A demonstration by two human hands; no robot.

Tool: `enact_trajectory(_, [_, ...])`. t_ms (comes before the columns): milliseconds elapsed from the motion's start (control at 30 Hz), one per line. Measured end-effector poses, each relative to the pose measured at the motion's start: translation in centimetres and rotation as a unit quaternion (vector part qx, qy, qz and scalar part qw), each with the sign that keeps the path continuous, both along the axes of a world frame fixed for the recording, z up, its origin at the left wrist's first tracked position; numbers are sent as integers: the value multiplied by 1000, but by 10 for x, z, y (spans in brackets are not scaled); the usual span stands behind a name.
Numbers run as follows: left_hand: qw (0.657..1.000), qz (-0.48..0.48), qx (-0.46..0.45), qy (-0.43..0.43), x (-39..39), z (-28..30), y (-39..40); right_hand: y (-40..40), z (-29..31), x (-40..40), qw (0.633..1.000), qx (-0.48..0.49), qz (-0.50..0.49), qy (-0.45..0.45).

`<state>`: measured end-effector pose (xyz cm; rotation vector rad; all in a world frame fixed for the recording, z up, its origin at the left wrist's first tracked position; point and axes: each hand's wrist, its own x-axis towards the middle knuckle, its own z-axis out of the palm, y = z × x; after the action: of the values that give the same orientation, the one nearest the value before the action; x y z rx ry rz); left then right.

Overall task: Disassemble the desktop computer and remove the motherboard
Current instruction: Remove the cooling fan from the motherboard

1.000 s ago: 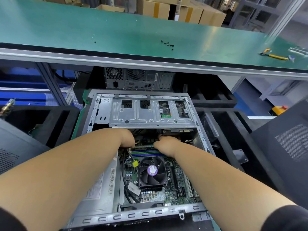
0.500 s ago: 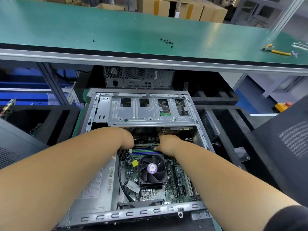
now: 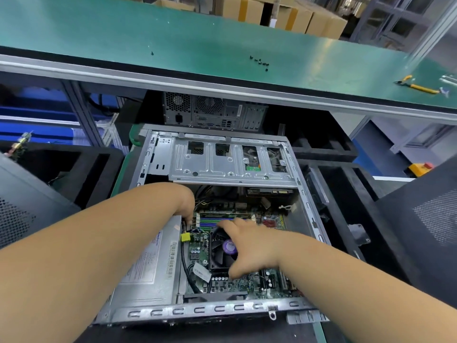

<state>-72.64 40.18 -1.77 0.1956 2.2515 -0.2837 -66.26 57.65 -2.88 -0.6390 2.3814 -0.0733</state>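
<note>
Open computer case [image 3: 217, 309] lies on its side; motherboard [image 3: 237, 284] is seated on the case floor, under both hands, cables attached.

Right hand [image 3: 249, 248] spread over the cooler fan [image 3: 222, 253], fingers reaching past its far edge, thumb down at the near edge. Reads as the start of a grasp on the fan, not a firm hold.

Left hand [image 3: 185, 206] dips in just left of the fan, beside the power supply [image 3: 146, 263]. Fingertips are hidden behind the wrist; cannot tell if it holds a wire or nothing.

Risks, as judged:
- Lifting by the fan while screws or the yellow plug [image 3: 185, 237], just left of the right-hand fingers, hold the board: flexed board, torn socket
- Black cable [image 3: 184, 266] looping below the left hand may snag
- Drive cage [image 3: 230, 164] overhangs beyond both hands; a board tilted up could strike its edge
- Bare fingers on sharp sheet metal of the case

Loose screws [image 3: 259, 62] lie on the green bench [image 3: 99, 33], well away from either hand
</note>
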Motion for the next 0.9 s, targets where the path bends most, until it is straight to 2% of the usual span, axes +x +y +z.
enact_trajectory(133, [1000,-20,6,16,1,0,2,-2,-6,8,994,2,38,101])
enact_trajectory(300, [999,-44,4,18,4,0,1,0,-6,13,987,5,69,142])
enact_trajectory(733, [999,-36,23,20,8,8,0,7,0,5,992,-10,37,117])
enact_trajectory(900, [998,13,63,29,7,6,-1,9,0,2,994,-22,26,108])
